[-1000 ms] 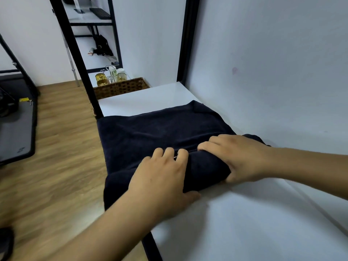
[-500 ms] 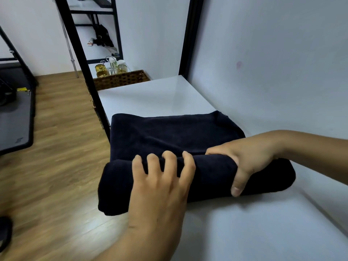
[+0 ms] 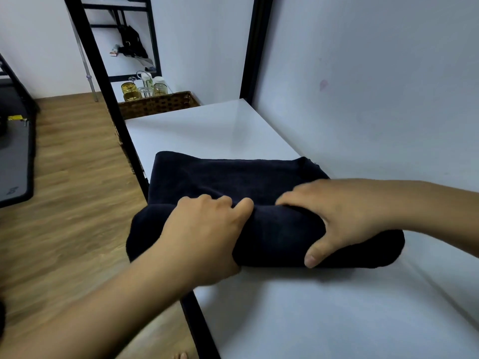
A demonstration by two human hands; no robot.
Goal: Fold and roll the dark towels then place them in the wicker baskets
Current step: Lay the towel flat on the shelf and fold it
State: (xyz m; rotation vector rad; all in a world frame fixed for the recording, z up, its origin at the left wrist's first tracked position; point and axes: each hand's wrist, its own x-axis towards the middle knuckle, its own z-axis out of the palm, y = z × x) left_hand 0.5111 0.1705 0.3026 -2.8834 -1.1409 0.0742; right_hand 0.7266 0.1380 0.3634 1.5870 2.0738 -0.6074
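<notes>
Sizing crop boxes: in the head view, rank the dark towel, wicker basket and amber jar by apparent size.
1. dark towel
2. wicker basket
3. amber jar
Basket and jar stand farther from the camera, so real sizes are unsure.

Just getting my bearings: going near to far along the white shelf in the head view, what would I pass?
Dark towel roll held by left hand and right hand, its flat part, bare shelf, wicker basket, glass jars.

Dark towel (image 3: pixel 233 177) half rolled on white shelf (image 3: pixel 202 130), wicker basket (image 3: pixel 158 104) beyond
</notes>
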